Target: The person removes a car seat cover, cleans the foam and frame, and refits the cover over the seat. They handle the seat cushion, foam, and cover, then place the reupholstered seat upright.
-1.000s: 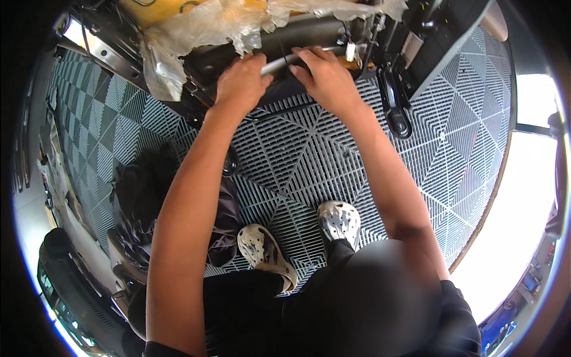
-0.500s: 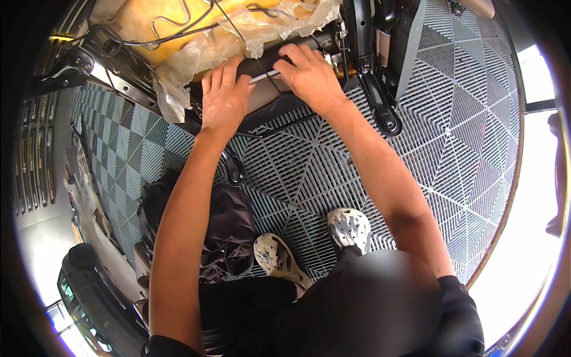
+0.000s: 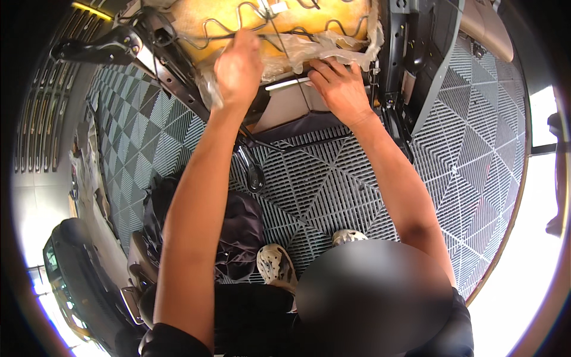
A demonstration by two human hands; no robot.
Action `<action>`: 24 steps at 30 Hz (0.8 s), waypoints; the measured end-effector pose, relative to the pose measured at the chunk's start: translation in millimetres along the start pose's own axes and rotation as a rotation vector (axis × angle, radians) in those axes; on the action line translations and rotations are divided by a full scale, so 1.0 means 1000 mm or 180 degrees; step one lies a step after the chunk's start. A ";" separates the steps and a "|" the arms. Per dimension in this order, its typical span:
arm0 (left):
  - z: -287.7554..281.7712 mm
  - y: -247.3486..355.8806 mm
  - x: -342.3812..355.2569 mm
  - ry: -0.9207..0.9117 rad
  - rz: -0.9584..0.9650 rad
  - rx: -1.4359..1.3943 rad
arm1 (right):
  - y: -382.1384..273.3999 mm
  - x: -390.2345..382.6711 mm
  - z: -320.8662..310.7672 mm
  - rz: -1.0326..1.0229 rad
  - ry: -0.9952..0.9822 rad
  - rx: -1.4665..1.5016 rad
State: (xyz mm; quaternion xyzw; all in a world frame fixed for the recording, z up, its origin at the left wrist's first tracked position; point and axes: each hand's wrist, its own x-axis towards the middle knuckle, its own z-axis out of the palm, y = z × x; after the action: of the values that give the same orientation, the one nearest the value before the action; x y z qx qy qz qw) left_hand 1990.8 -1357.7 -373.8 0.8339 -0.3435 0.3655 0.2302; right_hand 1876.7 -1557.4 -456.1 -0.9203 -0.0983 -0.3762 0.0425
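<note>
A vehicle seat lies before me with its underside exposed, showing yellow foam [image 3: 348,13] and bent wire springs [image 3: 241,13]. Torn translucent film [image 3: 282,66] hangs along the foam's near edge. Over that edge my left hand [image 3: 239,70] is raised, its fingers curled in; whatever they hold, if anything, is hidden. My right hand [image 3: 340,89] grips the edge of the dark seat cover [image 3: 291,106], thumb beside a white plastic strip [image 3: 288,84] on that edge. A thin dark cord [image 3: 300,89] runs down across the strip.
Metal seat brackets [image 3: 98,50] and a side rail [image 3: 410,53] flank the foam. Beneath lies grey slatted floor tiling [image 3: 321,178]. A crumpled dark cloth [image 3: 238,229] sits left of my patterned clogs [image 3: 276,265]. A dark vehicle [image 3: 89,291] stands at lower left.
My left hand has lifted off the cover edge and moved up toward the springs. My right hand stays at the edge. The view has shifted, showing more foam and more of the white strip.
</note>
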 end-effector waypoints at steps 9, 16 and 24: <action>-0.016 0.017 -0.008 -0.0856 0.0156 0.0539 | -0.001 0.001 -0.010 -0.0273 0.0091 -0.0004; -0.012 0.002 -0.024 -0.0307 -0.1109 0.0302 | 0.000 0.001 -0.014 -0.0169 -0.0255 0.0136; -0.059 0.049 -0.050 -0.0337 -0.1401 0.0184 | -0.005 0.005 -0.021 -0.0016 -0.0340 0.0279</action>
State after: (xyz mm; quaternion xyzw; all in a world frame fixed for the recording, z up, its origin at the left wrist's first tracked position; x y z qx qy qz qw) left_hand 1903.2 -1331.8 -368.6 0.9130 -0.1543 0.2719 0.2620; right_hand 1864.7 -1554.6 -437.6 -0.9361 -0.1190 -0.3220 0.0765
